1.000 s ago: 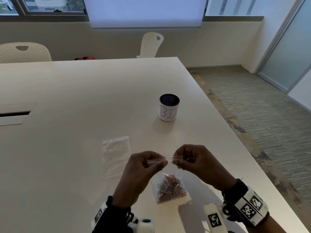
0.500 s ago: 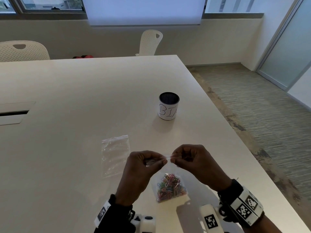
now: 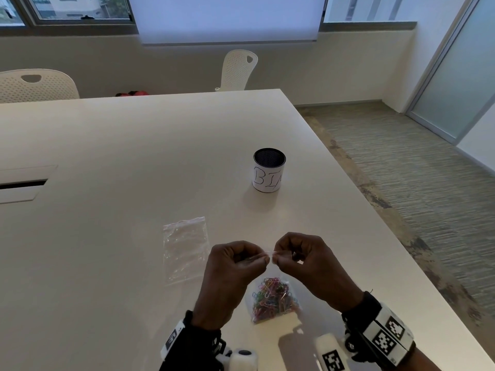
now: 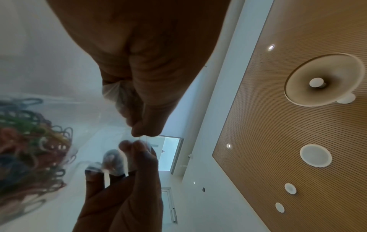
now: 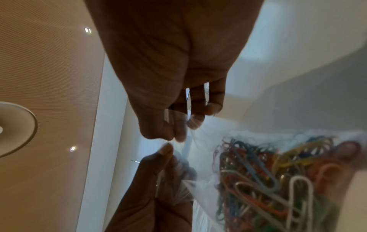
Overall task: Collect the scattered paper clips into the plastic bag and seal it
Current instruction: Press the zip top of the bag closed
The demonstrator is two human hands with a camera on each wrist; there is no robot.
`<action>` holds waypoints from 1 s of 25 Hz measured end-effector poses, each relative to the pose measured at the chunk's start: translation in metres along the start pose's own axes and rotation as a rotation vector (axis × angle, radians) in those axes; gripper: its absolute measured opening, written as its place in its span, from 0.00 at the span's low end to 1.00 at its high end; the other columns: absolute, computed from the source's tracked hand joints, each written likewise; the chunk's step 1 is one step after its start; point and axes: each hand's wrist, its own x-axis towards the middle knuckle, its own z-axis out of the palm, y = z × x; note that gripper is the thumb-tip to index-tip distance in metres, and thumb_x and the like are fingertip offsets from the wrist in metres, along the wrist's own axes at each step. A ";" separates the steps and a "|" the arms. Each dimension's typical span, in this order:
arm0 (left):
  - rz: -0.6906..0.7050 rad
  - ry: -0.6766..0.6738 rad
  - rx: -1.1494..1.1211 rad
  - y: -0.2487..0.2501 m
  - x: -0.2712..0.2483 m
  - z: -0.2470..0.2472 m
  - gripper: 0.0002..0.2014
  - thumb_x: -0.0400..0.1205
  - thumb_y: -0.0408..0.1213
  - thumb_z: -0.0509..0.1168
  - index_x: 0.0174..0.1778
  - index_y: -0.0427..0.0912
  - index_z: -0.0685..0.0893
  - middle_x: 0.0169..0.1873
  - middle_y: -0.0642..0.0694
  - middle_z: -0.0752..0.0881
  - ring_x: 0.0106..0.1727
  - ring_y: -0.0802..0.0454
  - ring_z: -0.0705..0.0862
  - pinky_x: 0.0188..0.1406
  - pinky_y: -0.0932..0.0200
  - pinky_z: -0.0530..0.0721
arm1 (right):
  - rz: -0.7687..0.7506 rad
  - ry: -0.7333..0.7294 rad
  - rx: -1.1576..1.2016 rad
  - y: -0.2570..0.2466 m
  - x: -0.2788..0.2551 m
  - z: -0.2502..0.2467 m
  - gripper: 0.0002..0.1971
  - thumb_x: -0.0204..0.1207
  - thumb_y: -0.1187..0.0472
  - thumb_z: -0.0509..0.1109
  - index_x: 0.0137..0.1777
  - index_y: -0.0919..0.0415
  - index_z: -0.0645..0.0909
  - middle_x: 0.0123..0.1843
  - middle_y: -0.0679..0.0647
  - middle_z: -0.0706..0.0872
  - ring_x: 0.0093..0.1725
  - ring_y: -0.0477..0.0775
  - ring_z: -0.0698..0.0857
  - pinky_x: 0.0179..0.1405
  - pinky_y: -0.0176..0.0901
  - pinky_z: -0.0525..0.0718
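A small clear plastic bag (image 3: 273, 313) hangs upright between both hands just above the white table (image 3: 134, 156), with a heap of coloured paper clips (image 3: 273, 295) at its bottom. My left hand (image 3: 235, 266) pinches the bag's top strip from the left and my right hand (image 3: 297, 257) pinches it from the right, their fingertips almost touching. The wrist views show thumb against forefinger on the clear strip, the clips (image 5: 278, 177) below inside the bag (image 4: 85, 125). Whether the strip is pressed closed along its whole length cannot be made out.
A second clear bag (image 3: 186, 247), empty, lies flat on the table left of my hands. A black mesh cup (image 3: 268, 170) wrapped in white paper marked "BIN" stands farther back. The table's right edge (image 3: 388, 250) runs close beside my right hand. White chairs (image 3: 238, 69) stand beyond.
My two hands have drawn closer together along the bag's top strip, the gap between the fingertips shrinking. The bag with the clips hangs in the same place.
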 end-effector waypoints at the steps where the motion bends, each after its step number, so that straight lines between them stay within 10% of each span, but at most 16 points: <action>1: 0.005 0.002 0.001 0.000 -0.001 0.000 0.03 0.77 0.30 0.79 0.42 0.42 0.95 0.38 0.44 0.94 0.43 0.45 0.93 0.48 0.56 0.92 | 0.002 -0.011 -0.001 -0.001 -0.001 0.000 0.04 0.80 0.63 0.76 0.44 0.56 0.87 0.40 0.52 0.90 0.40 0.46 0.86 0.44 0.38 0.85; 13: 0.001 0.052 0.030 -0.005 -0.006 -0.013 0.03 0.75 0.39 0.82 0.42 0.47 0.96 0.39 0.46 0.95 0.46 0.45 0.93 0.54 0.48 0.91 | -0.007 0.065 -0.014 -0.001 -0.004 -0.005 0.04 0.81 0.61 0.77 0.44 0.54 0.87 0.42 0.52 0.91 0.43 0.53 0.88 0.45 0.39 0.85; 20: 0.208 0.131 0.241 -0.004 -0.006 -0.015 0.04 0.72 0.39 0.83 0.37 0.53 0.96 0.34 0.56 0.93 0.37 0.56 0.86 0.40 0.71 0.81 | -0.037 0.095 -0.171 -0.003 -0.005 -0.010 0.04 0.81 0.59 0.76 0.44 0.52 0.87 0.41 0.45 0.91 0.41 0.47 0.87 0.45 0.48 0.87; 25: 0.172 0.146 0.220 -0.001 -0.007 -0.025 0.02 0.74 0.42 0.81 0.39 0.55 0.96 0.37 0.58 0.94 0.41 0.56 0.90 0.44 0.68 0.84 | -0.061 0.107 -0.132 -0.013 -0.004 -0.022 0.03 0.79 0.60 0.78 0.44 0.53 0.90 0.42 0.44 0.93 0.44 0.48 0.89 0.50 0.43 0.87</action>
